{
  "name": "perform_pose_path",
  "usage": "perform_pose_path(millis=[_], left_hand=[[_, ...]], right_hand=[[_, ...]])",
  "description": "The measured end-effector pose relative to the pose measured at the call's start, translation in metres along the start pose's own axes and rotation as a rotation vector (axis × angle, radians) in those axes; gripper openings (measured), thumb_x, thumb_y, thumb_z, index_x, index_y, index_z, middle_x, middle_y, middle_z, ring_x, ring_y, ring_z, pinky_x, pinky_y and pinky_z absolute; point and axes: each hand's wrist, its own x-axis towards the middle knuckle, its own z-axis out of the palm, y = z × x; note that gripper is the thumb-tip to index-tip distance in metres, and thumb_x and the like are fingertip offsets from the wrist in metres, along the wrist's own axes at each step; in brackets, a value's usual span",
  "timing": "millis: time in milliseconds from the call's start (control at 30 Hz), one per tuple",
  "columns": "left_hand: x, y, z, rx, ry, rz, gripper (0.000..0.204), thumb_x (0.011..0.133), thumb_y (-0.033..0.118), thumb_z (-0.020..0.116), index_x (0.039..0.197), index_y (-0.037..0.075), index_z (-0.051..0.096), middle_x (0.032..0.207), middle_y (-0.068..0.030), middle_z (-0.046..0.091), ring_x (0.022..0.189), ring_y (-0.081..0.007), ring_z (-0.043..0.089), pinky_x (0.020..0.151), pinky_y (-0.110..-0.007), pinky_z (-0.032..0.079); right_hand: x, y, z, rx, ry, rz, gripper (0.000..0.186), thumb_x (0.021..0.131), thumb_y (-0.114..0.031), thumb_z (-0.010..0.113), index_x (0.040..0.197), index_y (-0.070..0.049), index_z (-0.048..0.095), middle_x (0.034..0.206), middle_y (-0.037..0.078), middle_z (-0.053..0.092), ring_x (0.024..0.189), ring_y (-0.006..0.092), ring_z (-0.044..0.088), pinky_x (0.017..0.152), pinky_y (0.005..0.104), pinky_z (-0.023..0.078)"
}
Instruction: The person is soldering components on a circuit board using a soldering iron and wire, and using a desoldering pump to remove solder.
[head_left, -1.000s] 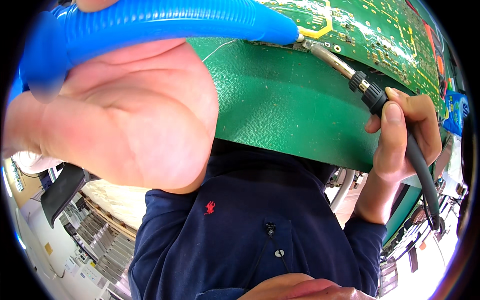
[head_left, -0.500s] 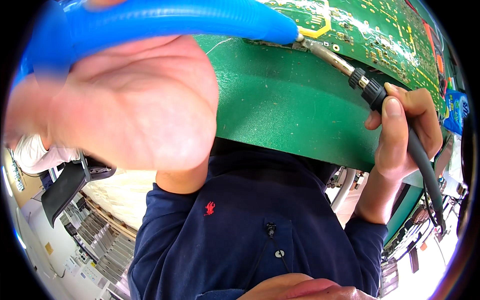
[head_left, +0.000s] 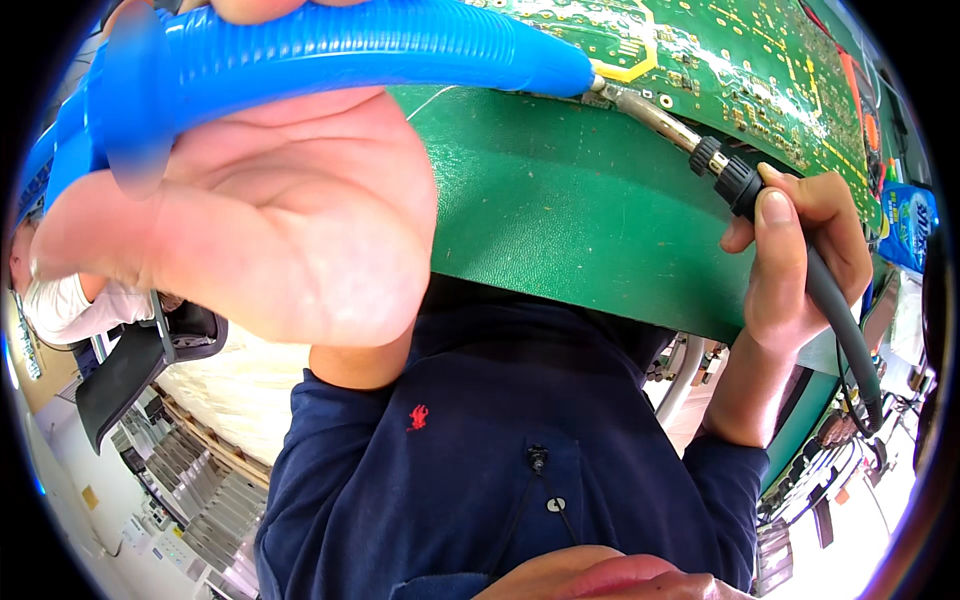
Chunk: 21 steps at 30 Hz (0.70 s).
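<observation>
Your left hand gripped the blue ribbed plastic desoldering pump, its nozzle meeting the right hand's grey-handled soldering iron on the green circuit board.

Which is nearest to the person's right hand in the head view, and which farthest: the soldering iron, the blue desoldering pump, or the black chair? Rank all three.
1. Soldering iron: gripped in the right hand itself, at the picture's right.
2. Blue desoldering pump: its tip meets the iron's tip on the circuit board, upper middle.
3. Black chair: far left edge, beyond the left hand.
</observation>
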Motion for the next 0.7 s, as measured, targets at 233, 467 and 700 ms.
perform_pose_path(millis=[233, 467, 700], left_hand=[[-0.019, 0.032, -0.009, 0.284, 0.268, 0.119, 0.08, 0.09, 0.059, 0.023, 0.116, -0.013, 0.046, 0.113, -0.0305, 0.05, 0.113, -0.0447, 0.046, 0.105, -0.055, 0.024], [-0.017, 0.049, -0.015, 0.299, 0.274, 0.207, 0.08, 0.091, 0.053, 0.007, 0.107, -0.009, 0.055, 0.111, -0.0333, 0.051, 0.109, -0.0484, 0.048, 0.103, -0.057, 0.029], [-0.004, 0.025, -0.008, 0.516, 0.381, 0.316, 0.05, 0.093, 0.044, 0.025, 0.115, 0.003, 0.045, 0.104, -0.0177, 0.057, 0.105, -0.0373, 0.049, 0.106, -0.058, 0.02]], right_hand=[[0.003, 0.01, -0.008, 0.262, 0.108, -0.074, 0.02, 0.082, -0.011, 0.05, 0.088, 0.007, 0.055, 0.056, 0.013, 0.052, 0.044, 0.016, 0.05, 0.046, 0.0263, 0.043], [0.001, 0.012, -0.011, 0.169, 0.065, -0.044, 0.027, 0.083, -0.02, 0.051, 0.092, 0.005, 0.052, 0.061, 0.018, 0.054, 0.044, 0.0174, 0.048, 0.042, 0.0267, 0.041], [0.0, 0.011, -0.007, 0.133, 0.093, -0.01, 0.029, 0.083, -0.024, 0.053, 0.094, 0.003, 0.052, 0.064, 0.02, 0.055, 0.043, 0.0176, 0.048, 0.04, 0.0259, 0.04]])
